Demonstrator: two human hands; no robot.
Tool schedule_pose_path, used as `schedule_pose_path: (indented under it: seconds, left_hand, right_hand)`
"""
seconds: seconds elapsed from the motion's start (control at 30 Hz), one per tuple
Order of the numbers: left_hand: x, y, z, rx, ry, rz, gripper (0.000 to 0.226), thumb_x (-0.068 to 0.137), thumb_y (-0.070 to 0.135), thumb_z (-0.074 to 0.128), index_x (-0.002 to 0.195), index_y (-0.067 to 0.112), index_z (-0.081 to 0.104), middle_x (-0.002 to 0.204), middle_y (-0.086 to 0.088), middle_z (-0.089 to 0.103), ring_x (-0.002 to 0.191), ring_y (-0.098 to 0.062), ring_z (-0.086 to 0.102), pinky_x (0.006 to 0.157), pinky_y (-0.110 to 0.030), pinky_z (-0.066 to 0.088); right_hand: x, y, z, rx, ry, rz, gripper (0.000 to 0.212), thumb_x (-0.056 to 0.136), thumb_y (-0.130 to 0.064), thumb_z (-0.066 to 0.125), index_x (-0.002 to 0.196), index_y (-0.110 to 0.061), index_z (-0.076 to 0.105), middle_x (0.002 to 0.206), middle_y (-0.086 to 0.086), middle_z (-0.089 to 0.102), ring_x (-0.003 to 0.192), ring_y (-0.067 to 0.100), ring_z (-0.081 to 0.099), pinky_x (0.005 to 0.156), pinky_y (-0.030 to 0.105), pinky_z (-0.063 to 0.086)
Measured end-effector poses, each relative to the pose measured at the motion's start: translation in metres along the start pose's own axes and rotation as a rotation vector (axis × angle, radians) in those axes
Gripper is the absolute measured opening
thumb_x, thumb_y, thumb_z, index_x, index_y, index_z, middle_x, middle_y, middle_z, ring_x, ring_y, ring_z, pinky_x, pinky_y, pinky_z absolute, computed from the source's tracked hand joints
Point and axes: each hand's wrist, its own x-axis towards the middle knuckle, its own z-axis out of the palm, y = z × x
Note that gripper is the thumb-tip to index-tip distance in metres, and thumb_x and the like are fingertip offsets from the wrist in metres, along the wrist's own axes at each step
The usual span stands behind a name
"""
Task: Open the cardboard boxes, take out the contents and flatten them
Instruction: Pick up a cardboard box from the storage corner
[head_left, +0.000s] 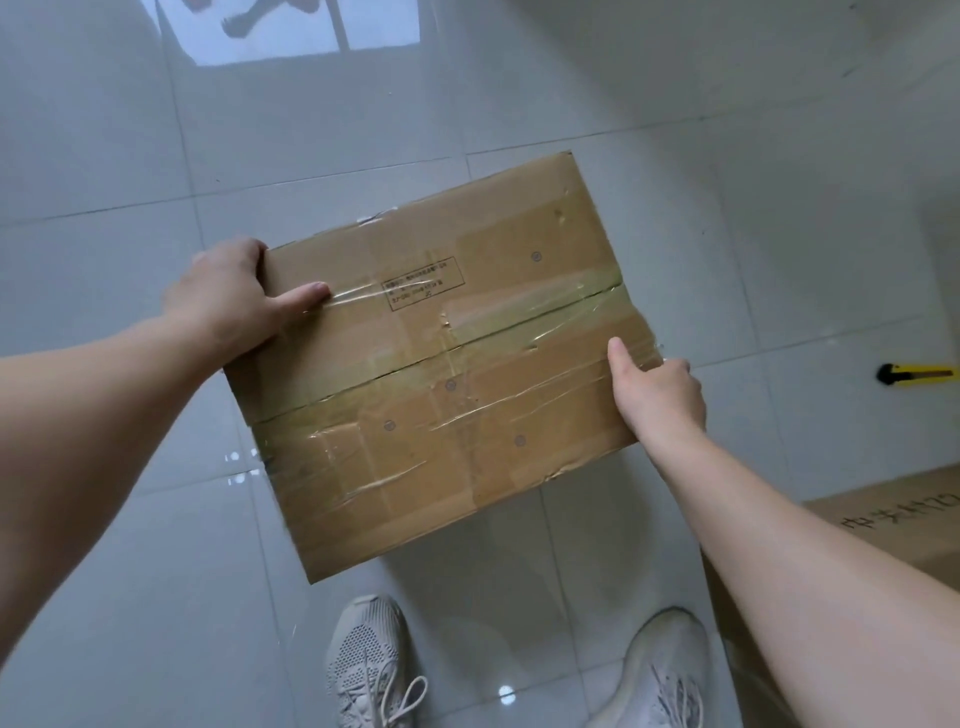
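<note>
Two hands hold a flat brown cardboard box (441, 358) above the shiny grey tiled floor (130, 597).

Its long side runs left to right, tilted up at the right. The left hand (228, 301) and right hand (657, 389) grip its short edges, thumbs on top, fingers curled behind. A yellow cutter knife (917, 373) lies far right.

Bare forearms, no sleeves; pale grey knit lace-up sneakers (371, 670)
</note>
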Motion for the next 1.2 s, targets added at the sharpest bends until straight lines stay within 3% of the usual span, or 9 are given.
schedule_pose_path:
  seconds: [0.1,0.17,0.23,0.33,0.53,0.83,1.2]
  left_hand:
    - [0.003,0.0,0.007,0.02,0.026,-0.024,0.067,0.066,0.083,0.051,0.095,0.022,0.05,0.096,-0.009,0.058,0.093,-0.034,0.053,0.078,-0.049,0.051]
    - [0.004,0.007,0.012,0.065,0.019,-0.037,0.071,0.072,0.081,0.045,0.104,0.017,0.049,0.107,-0.014,0.055,0.104,-0.036,0.049,0.087,-0.055,0.046]
    - [0.001,0.015,0.017,0.158,0.028,-0.049,0.078,0.078,0.078,0.038,0.122,0.013,0.044,0.127,-0.014,0.048,0.122,-0.034,0.04,0.102,-0.064,0.03]
    - [-0.007,0.034,0.019,0.29,0.067,0.041,0.077,0.086,0.071,0.032,0.135,0.012,0.036,0.141,-0.012,0.037,0.135,-0.028,0.028,0.108,-0.066,0.013]
    - [-0.034,0.087,0.012,0.185,0.064,0.3,0.059,0.093,0.054,0.039,0.135,0.013,0.041,0.139,-0.011,0.044,0.131,-0.028,0.035,0.108,-0.044,0.025]
    - [-0.079,0.188,0.024,0.126,0.074,0.603,0.048,0.094,0.048,0.045,0.131,0.016,0.048,0.134,-0.004,0.05,0.127,-0.025,0.041,0.104,-0.037,0.032]
    - [-0.098,0.364,0.098,0.129,0.065,0.917,0.046,0.096,0.048,0.041,0.133,0.02,0.046,0.134,0.001,0.051,0.125,-0.022,0.044,0.099,-0.031,0.034]
  right_hand:
    - [0.002,0.001,0.003,-0.074,0.024,-0.039,0.081,0.087,-0.067,0.043,0.133,0.0,0.04,0.136,0.022,0.047,0.125,0.039,0.046,0.097,0.043,0.04]
    - [0.003,0.001,0.0,-0.194,0.019,-0.068,0.082,0.088,-0.069,0.035,0.133,-0.001,0.039,0.136,0.021,0.048,0.125,0.038,0.047,0.097,0.044,0.039]
    - [0.002,0.0,-0.002,-0.295,0.006,-0.094,0.083,0.088,-0.071,0.029,0.134,-0.002,0.039,0.136,0.02,0.049,0.124,0.037,0.047,0.097,0.044,0.039]
    - [-0.002,-0.003,-0.005,-0.356,-0.025,-0.103,0.082,0.089,-0.07,0.026,0.135,-0.003,0.038,0.136,0.019,0.049,0.125,0.036,0.047,0.097,0.043,0.038]
    - [-0.012,-0.013,-0.019,-0.363,0.019,-0.23,0.078,0.091,-0.066,0.032,0.139,-0.004,0.032,0.138,0.02,0.045,0.125,0.036,0.046,0.095,0.044,0.04]
    - [0.002,-0.004,-0.057,-0.219,0.123,-0.465,0.061,0.093,-0.056,0.041,0.132,-0.008,0.042,0.133,0.017,0.049,0.122,0.035,0.047,0.094,0.041,0.04]
    - [0.154,0.085,-0.116,-0.137,0.276,-0.346,0.059,0.095,-0.052,0.041,0.133,-0.008,0.042,0.132,0.019,0.047,0.121,0.036,0.049,0.093,0.041,0.042]
